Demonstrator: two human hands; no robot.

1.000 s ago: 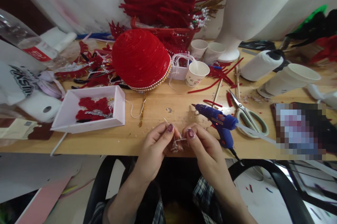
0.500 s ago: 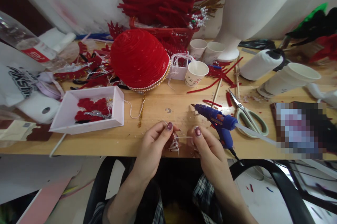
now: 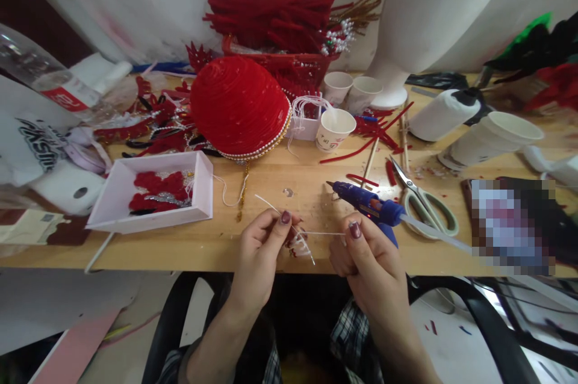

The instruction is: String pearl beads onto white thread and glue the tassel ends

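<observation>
Over the table's front edge, my left hand (image 3: 264, 242) pinches a thin white cord (image 3: 323, 233) between thumb and fingers. One short end of the cord sticks up to the left of the thumb, another slants down to the right. My right hand (image 3: 368, 251) is closed on the same cord, which runs straight between the two hands. Below my left fingertips hangs a small white and dark red piece (image 3: 298, 245), partly hidden; its kind I cannot make out. Just beyond my right hand lies a blue glue gun (image 3: 365, 200) with a clear glue stick in its back.
Scissors (image 3: 427, 200) lie right of the glue gun. A white box (image 3: 203, 191) with red pieces stands at left. Behind are a red dome (image 3: 239, 107) edged with beads, a paper cup (image 3: 335, 131) trailing white cord, and a white mannequin stand (image 3: 391, 95).
My right hand has moved a little to the right, away from my left. The white cord between them is longer and straighter, and its free ends stick out more.
</observation>
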